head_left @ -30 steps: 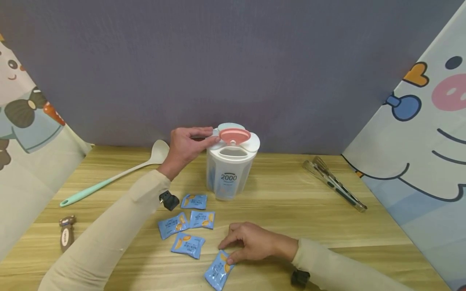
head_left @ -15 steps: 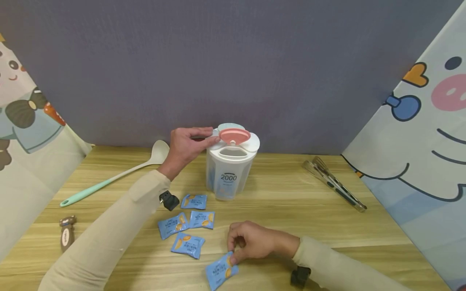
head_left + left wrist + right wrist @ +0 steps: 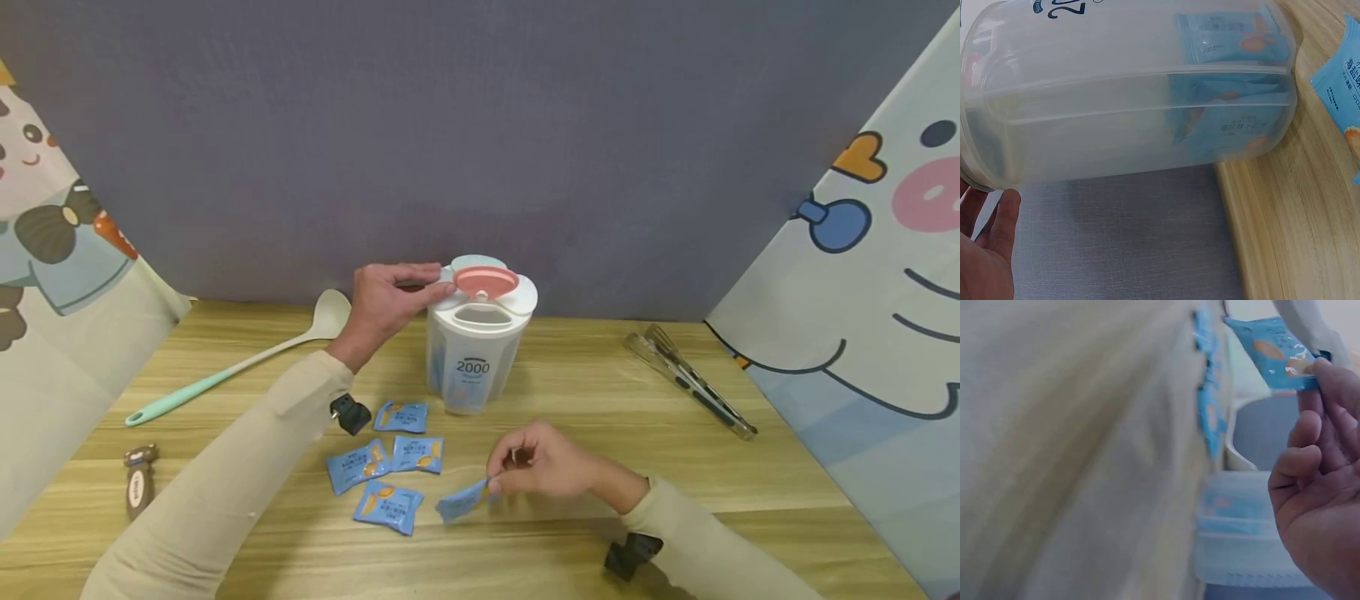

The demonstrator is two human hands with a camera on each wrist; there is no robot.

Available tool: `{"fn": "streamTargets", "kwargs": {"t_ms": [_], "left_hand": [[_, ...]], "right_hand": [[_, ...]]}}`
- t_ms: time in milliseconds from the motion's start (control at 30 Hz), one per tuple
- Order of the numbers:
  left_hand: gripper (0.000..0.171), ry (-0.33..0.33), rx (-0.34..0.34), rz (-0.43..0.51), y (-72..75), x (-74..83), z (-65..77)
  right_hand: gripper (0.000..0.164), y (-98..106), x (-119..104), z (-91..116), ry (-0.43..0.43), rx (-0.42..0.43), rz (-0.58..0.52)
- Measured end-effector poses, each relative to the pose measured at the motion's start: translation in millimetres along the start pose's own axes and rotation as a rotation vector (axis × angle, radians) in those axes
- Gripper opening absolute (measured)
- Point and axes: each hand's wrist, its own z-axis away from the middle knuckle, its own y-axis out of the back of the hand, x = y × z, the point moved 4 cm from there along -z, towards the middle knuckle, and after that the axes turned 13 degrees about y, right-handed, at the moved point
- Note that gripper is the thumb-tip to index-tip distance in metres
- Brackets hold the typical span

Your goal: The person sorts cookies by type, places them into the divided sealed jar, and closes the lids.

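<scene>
Fingers and thumb of the right hand [image 3: 543, 462] pinch one end of a shiny blue snack packet [image 3: 459, 502], which is tilted and blurry, near four other packets [image 3: 388, 506] on the wood-look table [image 3: 570, 567]. The left hand [image 3: 386, 302] holds the edge of the white lid [image 3: 523, 297] on a see-through plastic jar [image 3: 471, 383], some fingertips hidden. Packets inside [image 3: 1235, 122] look cloudy. Metal tongs [image 3: 690, 380] lie off right.
</scene>
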Motion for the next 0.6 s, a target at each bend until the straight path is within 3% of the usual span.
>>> {"fn": "streamTargets", "kwargs": {"t_ms": [200, 300, 600], "left_hand": [[0.031, -0.007, 0.005, 0.014, -0.3, 0.6, 0.0], [0.029, -0.007, 0.009, 0.020, -0.3, 0.8, -0.5], [0.032, -0.018, -0.003, 0.019, 0.1, 1.5, -0.7]], "right_hand": [[0.006, 26, -19, -10, 0.108, 0.125, 0.080], [0.004, 39, -26, -14, 0.111, 0.221, 0.116], [0.004, 81, -43, -21, 0.155, 0.629, 0.198]]}}
